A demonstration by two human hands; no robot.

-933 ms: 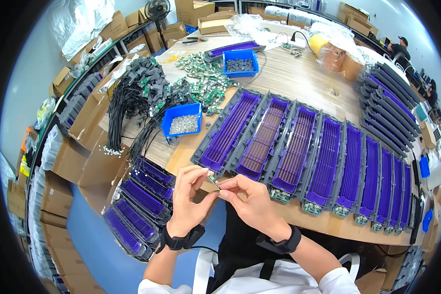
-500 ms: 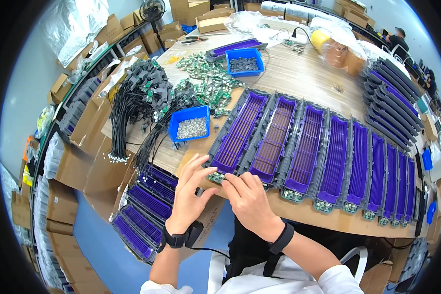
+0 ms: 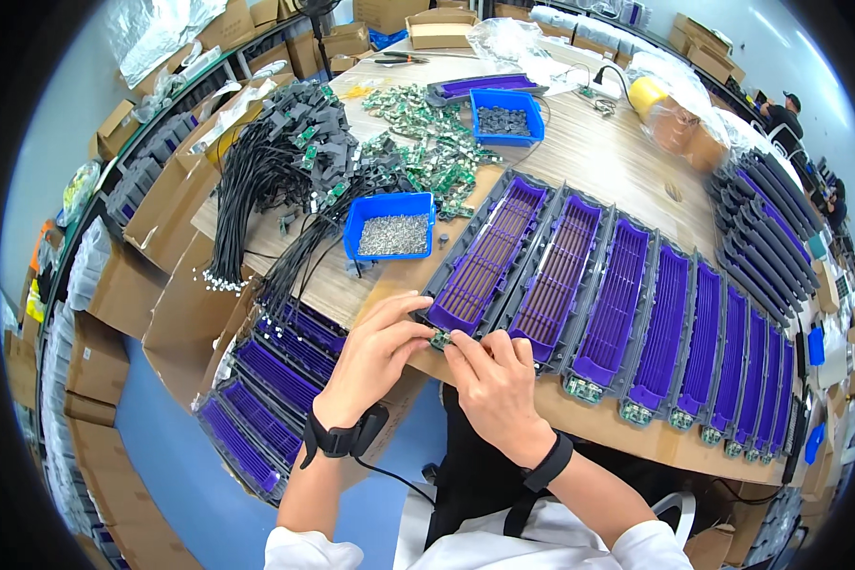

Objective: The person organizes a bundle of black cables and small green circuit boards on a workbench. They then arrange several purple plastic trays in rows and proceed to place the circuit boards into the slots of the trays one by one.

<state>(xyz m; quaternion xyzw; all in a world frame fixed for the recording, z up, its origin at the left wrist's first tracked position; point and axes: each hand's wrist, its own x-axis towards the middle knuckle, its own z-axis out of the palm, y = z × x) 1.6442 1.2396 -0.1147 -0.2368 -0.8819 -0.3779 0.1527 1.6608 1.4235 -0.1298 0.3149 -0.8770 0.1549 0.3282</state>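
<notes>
A row of long grey housings with slatted purple inserts lies along the table. At the near end of the leftmost housing [image 3: 484, 256], a small green circuit board [image 3: 440, 338] shows between my hands. My left hand [image 3: 370, 356] pinches the board's left side with thumb and forefinger. From the right, my right hand [image 3: 499, 385] presses its thumb and fingertips together on the board, hiding part of it. Other housings to the right carry similar boards [image 3: 582, 389] at their near ends.
A blue bin of small metal parts [image 3: 353, 231] stands beyond my left hand, and a blue bin of dark pieces [image 3: 480, 133] farther back. Black cables [image 3: 247, 190] and loose green boards [image 3: 418, 133] are heaped at left. Stacked housings [image 3: 765, 228] stand at right; more lie in a carton [image 3: 176, 323].
My left thumb and forefinger have come together on the board, where they were spread before. The right hand stays at the same housing end. The whole view has shifted slightly.
</notes>
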